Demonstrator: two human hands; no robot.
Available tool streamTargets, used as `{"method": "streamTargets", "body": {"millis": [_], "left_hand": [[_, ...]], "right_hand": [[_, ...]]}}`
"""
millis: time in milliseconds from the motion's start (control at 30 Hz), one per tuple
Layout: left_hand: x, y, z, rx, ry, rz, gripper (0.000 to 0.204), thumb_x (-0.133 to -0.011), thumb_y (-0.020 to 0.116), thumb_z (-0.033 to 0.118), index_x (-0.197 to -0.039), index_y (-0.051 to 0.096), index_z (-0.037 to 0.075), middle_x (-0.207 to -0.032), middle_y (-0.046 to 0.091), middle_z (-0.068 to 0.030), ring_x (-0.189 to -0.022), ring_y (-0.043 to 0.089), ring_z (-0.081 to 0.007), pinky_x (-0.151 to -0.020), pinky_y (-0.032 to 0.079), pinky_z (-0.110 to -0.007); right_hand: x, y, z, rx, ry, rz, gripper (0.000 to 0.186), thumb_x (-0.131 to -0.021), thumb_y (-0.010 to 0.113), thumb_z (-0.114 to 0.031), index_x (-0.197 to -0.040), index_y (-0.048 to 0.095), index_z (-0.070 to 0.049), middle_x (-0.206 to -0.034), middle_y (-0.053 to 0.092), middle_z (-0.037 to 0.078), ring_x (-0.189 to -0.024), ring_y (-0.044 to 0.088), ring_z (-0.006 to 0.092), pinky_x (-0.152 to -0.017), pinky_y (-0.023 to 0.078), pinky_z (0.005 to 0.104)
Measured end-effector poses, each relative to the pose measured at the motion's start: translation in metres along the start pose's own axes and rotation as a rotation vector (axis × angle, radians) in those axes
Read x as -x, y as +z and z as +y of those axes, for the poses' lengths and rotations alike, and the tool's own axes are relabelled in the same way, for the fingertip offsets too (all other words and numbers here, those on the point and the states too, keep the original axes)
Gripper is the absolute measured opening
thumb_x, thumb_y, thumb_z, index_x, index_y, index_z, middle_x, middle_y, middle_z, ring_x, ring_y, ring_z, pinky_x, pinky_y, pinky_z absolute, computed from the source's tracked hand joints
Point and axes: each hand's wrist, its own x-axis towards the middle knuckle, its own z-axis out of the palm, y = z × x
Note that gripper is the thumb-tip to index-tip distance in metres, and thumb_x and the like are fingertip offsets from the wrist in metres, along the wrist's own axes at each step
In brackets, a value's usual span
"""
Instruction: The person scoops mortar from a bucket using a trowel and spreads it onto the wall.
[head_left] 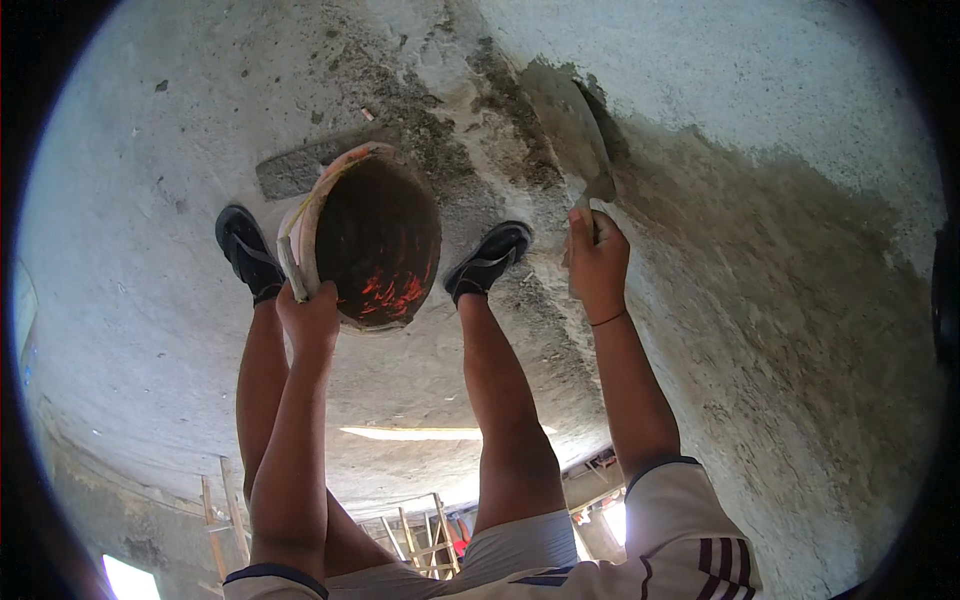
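Note:
My left hand (308, 318) is closed at the near rim and handle of a mortar-smeared bucket (362, 153), which tilts so that its mouth faces me. Dark grey residue coats the inside, and red-orange patches show through low down. My right hand (600, 258) grips the handle of a trowel (568, 128). The trowel's broad grey blade points away from me, at the line where floor and wall meet. Whether the blade touches the wall I cannot tell. Damp, darker mortar covers the wall (760, 250) beside it.
A flat grey board (290, 172) lies on the floor behind the bucket, partly hidden by it. My feet in dark flip-flops (490, 258) stand either side of the bucket. Crumbled mortar (500, 95) runs along the wall's foot. Wooden frames (430, 540) stand at the lower edge.

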Motion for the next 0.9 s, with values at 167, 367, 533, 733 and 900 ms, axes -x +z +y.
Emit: {"method": "streamTargets", "body": {"millis": [167, 367, 533, 733, 900], "left_hand": [[0.001, -0.003, 0.0, -0.011, -0.008, -0.019, 0.021, -0.068, 0.058, 0.009, -0.083, 0.062, -0.005, -0.07, 0.062, -0.0086, -0.065, 0.059, -0.0165, -0.062, 0.046, -0.031], [0.004, -0.002, 0.007, -0.002, -0.014, -0.038, 0.022, -0.067, 0.057, 0.009, -0.083, 0.061, -0.005, -0.07, 0.062, -0.0087, -0.064, 0.059, -0.0169, -0.062, 0.046, -0.031], [0.003, -0.002, 0.001, -0.042, 0.032, -0.016, 0.022, -0.067, 0.057, 0.009, -0.083, 0.061, -0.005, -0.069, 0.062, -0.009, -0.064, 0.059, -0.0174, -0.061, 0.046, -0.032], [0.004, -0.001, 0.002, -0.009, 0.03, -0.006, 0.024, -0.067, 0.058, 0.01, -0.084, 0.062, -0.006, -0.069, 0.062, -0.0097, -0.065, 0.06, -0.018, -0.062, 0.046, -0.032], [0.003, 0.006, 0.001, -0.011, 0.031, 0.003, 0.025, -0.067, 0.059, 0.01, -0.085, 0.062, -0.007, -0.07, 0.063, -0.0104, -0.066, 0.06, -0.0185, -0.062, 0.047, -0.032]], "right_hand": [[0.023, 0.003, 0.01, 0.101, -0.094, 0.157, 0.03, -0.09, 0.061, -0.03, -0.091, 0.059, 0.0, -0.062, 0.055, 0.006, -0.052, 0.053, 0.0138, -0.049, 0.042, 0.0318], [0.038, 0.013, 0.013, -0.076, -0.1, 0.173, 0.038, -0.089, 0.061, -0.037, -0.098, 0.06, 0.0, -0.065, 0.057, 0.009, -0.057, 0.055, 0.0182, -0.052, 0.043, 0.0363], [0.018, 0.012, -0.001, 0.014, -0.06, -0.001, 0.026, -0.092, 0.058, -0.025, -0.098, 0.059, 0.001, -0.068, 0.057, 0.004, -0.053, 0.051, 0.0095, -0.047, 0.041, 0.0273], [0.021, 0.004, 0.005, -0.155, -0.056, 0.084, 0.03, -0.092, 0.058, -0.028, -0.097, 0.059, 0.001, -0.068, 0.057, 0.005, -0.057, 0.054, 0.0105, -0.05, 0.044, 0.0304], [0.013, 0.01, 0.024, -0.03, -0.171, 0.08, 0.039, -0.09, 0.059, -0.037, -0.093, 0.06, 0.002, -0.064, 0.059, 0.009, -0.053, 0.056, 0.015, -0.051, 0.045, 0.0329]]}}
